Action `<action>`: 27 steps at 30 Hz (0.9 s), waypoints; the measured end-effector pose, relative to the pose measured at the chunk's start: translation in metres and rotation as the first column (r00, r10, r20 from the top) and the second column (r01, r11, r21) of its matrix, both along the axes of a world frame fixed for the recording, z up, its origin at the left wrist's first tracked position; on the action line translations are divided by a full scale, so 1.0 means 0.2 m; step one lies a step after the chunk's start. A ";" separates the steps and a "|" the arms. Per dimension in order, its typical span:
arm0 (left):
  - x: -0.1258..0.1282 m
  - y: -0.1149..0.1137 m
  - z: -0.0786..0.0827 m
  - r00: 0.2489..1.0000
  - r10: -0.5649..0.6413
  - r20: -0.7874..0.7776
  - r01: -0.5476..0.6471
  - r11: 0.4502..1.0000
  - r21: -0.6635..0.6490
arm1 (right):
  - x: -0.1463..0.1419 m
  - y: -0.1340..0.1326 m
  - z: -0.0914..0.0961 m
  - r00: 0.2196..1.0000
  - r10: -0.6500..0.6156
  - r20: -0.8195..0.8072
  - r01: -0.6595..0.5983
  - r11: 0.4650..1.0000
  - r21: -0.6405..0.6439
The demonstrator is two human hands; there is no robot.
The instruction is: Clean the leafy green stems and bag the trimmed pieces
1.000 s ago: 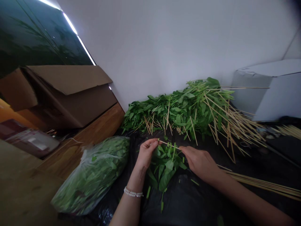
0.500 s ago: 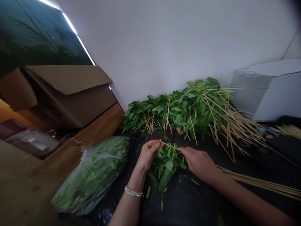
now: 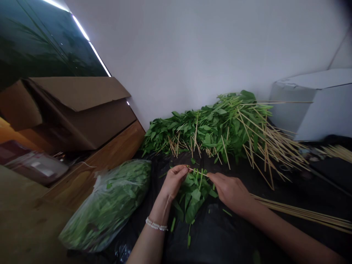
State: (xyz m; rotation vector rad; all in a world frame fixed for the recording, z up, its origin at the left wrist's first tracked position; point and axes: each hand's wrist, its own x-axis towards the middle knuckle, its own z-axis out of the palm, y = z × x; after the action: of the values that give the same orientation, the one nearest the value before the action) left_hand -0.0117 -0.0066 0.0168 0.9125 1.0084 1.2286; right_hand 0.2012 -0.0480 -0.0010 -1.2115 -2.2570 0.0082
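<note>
On my feed from the head camera, the left hand [image 3: 172, 183] and right hand [image 3: 231, 190] sit slightly closer together along the thin stick [image 3: 204, 174] than a second ago, each pinching it between thumb and fingers. The stick spans the gap between them, with the cut stems of the leafy bunch [image 3: 194, 200] crossing it and the leaves spread toward me over the black sheet [image 3: 211, 238]. I read this as a small adjustment within the same step, though I cannot tell whether the stick pierces every stem.
</note>
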 end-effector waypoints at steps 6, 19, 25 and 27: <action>0.01 -0.01 -0.02 0.992 -0.042 -0.115 0.049 0.997 0.054 | 0.00 0.00 0.02 1.000 0.000 0.015 0.000 1.000 -0.016; -0.27 0.03 0.09 0.772 -0.022 -0.636 0.155 0.976 0.155 | 0.20 0.09 0.13 0.883 -0.264 -0.388 0.316 0.946 0.075; -0.33 0.07 0.00 0.573 0.204 -0.794 -0.009 0.970 0.243 | 0.21 0.09 0.15 0.832 -0.293 -0.472 0.349 0.936 0.034; -0.34 0.07 -0.03 0.428 0.219 -0.877 -0.010 0.971 0.238 | 0.20 0.09 0.15 0.838 -0.286 -0.466 0.341 0.939 0.036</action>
State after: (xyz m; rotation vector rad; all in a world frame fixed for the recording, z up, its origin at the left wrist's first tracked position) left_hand -0.0801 0.0082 0.0105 1.7958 1.8509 0.8963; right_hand 0.2420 -0.0290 0.0280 -1.3419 -1.6146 0.0291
